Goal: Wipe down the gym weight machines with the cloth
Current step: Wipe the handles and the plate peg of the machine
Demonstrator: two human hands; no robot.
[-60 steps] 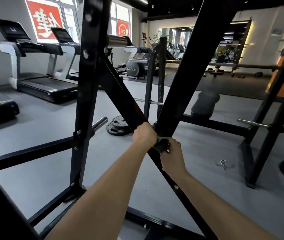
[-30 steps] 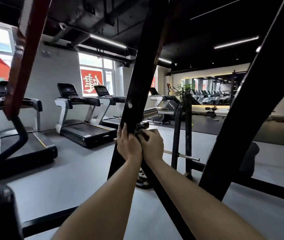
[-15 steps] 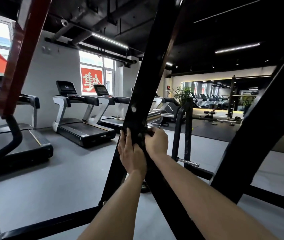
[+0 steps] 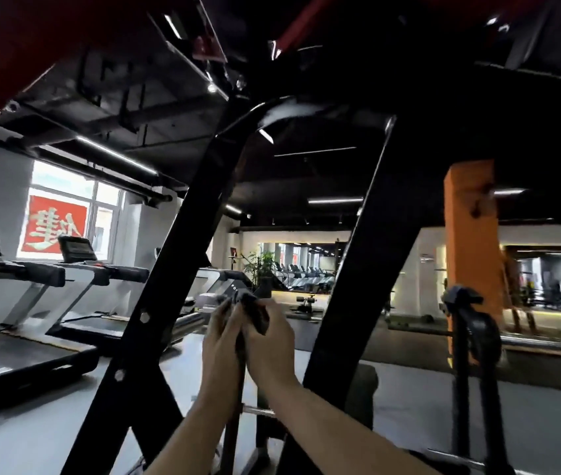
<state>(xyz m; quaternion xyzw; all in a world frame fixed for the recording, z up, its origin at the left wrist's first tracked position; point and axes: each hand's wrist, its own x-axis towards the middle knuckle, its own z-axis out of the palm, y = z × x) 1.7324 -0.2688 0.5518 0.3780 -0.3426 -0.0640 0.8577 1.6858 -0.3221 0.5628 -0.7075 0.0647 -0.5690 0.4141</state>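
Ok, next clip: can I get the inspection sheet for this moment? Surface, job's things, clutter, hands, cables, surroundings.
Surface: grey gym floor under the frame.
Job's things: dark cloth, bunched, held in the gap between the left black beam and the right black beam; it appears to touch neither.
Clutter: nothing seen.
Hands: left hand and right hand are close together, and both hold the cloth.
Cables: nothing seen.
Surroundings: treadmills at left below a window, orange pillar at right, mirrored wall behind.
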